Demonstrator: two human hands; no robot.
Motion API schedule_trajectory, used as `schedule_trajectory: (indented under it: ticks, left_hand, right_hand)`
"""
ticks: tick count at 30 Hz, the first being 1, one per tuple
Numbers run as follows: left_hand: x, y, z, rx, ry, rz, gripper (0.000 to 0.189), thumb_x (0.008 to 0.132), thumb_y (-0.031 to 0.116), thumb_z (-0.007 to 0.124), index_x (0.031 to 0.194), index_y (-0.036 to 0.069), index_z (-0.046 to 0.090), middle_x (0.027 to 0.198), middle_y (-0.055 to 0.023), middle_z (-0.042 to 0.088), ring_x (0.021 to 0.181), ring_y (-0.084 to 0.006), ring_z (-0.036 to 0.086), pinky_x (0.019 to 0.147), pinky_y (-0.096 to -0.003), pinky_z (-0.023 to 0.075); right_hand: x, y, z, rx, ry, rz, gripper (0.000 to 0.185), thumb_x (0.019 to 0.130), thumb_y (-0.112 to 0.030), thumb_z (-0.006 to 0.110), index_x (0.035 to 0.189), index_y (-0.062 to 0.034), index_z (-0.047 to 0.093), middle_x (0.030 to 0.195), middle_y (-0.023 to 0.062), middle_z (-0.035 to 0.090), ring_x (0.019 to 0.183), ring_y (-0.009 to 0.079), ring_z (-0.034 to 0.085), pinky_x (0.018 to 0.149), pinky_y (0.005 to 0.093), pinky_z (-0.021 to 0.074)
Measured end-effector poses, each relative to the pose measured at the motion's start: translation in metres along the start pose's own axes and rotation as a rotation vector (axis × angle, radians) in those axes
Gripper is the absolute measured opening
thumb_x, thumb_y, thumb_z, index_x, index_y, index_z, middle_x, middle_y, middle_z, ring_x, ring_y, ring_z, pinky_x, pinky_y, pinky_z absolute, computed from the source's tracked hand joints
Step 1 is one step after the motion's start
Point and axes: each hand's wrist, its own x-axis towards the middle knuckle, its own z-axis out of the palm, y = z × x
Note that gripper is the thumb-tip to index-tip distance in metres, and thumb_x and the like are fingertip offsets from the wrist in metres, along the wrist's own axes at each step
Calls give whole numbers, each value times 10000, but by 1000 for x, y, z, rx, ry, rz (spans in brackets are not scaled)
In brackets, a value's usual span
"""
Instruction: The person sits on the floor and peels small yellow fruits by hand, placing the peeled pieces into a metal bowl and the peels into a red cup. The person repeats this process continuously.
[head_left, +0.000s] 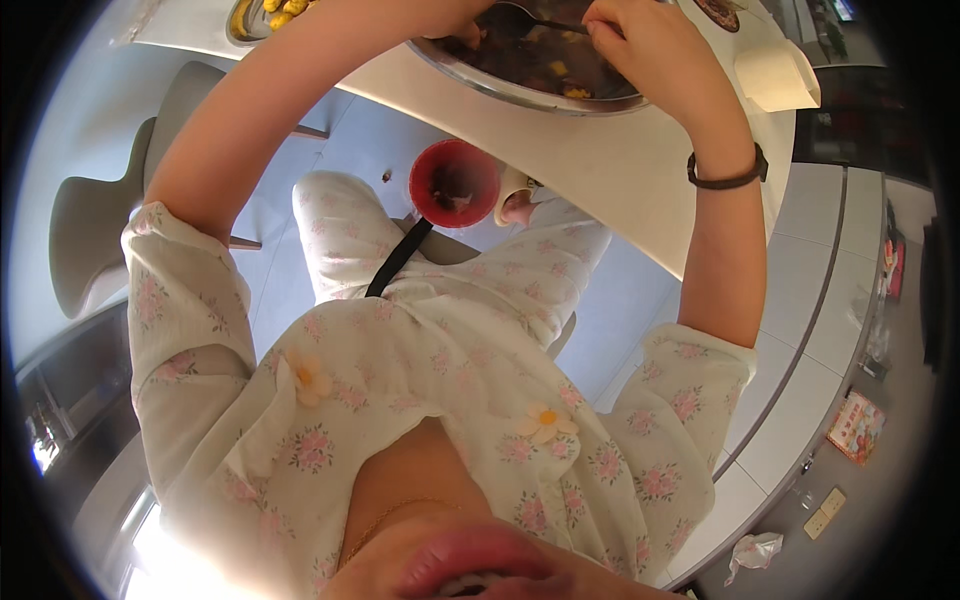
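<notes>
My right hand (645, 45), at the top of the view, grips the thin handle of a dark ladle or large spoon (510, 21). The spoon's bowl hangs over a wide metal basin (517, 101), toward its left side. Dark contents with several yellow pieces (559, 69) lie in the basin. My left hand (457, 26) is partly cut off by the top edge. Its visible fingers bend down inside the basin's left rim, beside the spoon's bowl. Whether they hold anything is hidden.
The basin stands on a white table (585, 150). A metal tray (244, 26) with yellow pieces sits to its left; a cream paper or box-like item (776, 75) lies right. Below, a red bin (454, 184) stands between my legs. Grey chairs (105, 232) are at left.
</notes>
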Motion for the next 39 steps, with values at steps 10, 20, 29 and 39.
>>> schedule_trajectory:
  ticks: [10,20,29,39]
  left_hand:
    - [12,-20,21,5,62,101,317,815,315,793,967,41,742,942,-173,742,908,-358,720,817,-449,577]
    - [-27,-31,7,-1627,-72,75,385,1063,363,607,1201,4,612,875,74,498,625,41,327,455,-138,211]
    - [-101,19,38,-1947,-113,219,514,1036,396,619,1320,-30,570,869,54,512,617,2,313,484,-160,204]
    - [-135,48,228,-2187,-231,-70,342,1071,319,569,1228,16,596,850,39,498,667,-37,345,553,-193,274]
  right_hand:
    - [-2,20,14,79,-34,44,176,941,-165,615,1037,-73,730,908,158,691,872,350,670,757,445,544]
    - [-35,-11,17,-208,-67,41,251,990,-305,648,1144,-136,750,997,85,657,972,303,625,770,426,536]
    - [-40,-114,-21,914,270,431,306,964,-233,662,1199,-38,685,1060,151,719,950,289,677,847,383,552]
    - [-127,-132,199,1356,114,444,442,985,-64,690,1409,-33,569,1291,79,647,1104,168,657,881,287,553]
